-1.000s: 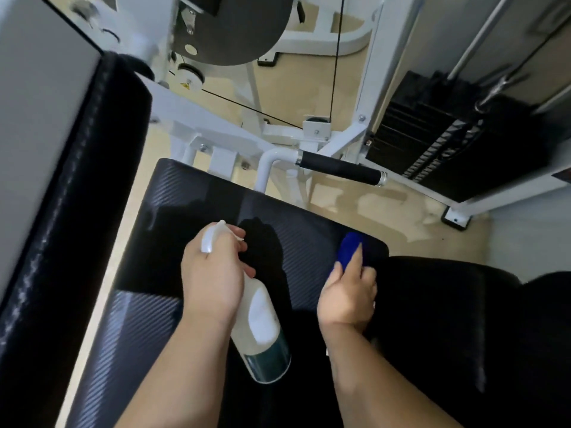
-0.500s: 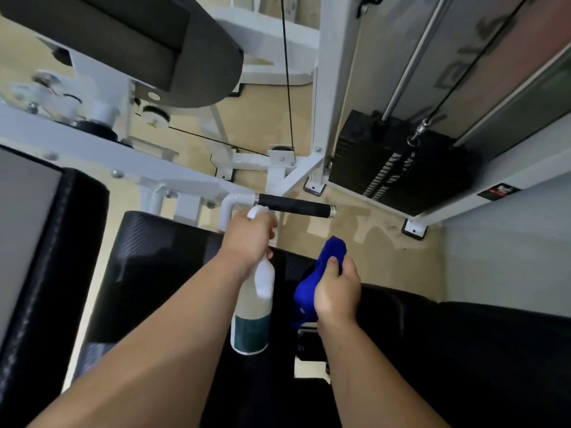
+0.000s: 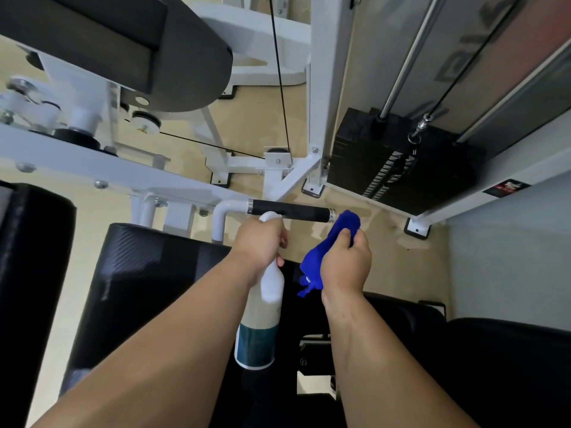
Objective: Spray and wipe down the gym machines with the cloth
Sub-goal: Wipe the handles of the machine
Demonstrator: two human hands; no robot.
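Observation:
My left hand grips the head of a white spray bottle with a teal band near its base; the nozzle sits just below the black handle grip of the white gym machine. My right hand holds a bunched blue cloth, whose top end reaches the chrome tip of that handle grip. Both hands are above the front edge of the black padded seat.
A black weight stack with guide rods stands at the right behind the handle. White frame bars, cables and a dark roller pad cross the upper left. Another black pad lies lower right, and a black backrest edge at the left.
Both hands left the seat pad and moved forward to the handle grip. The cloth, pressed flat on the seat before, is now bunched and raised to the grip's end.

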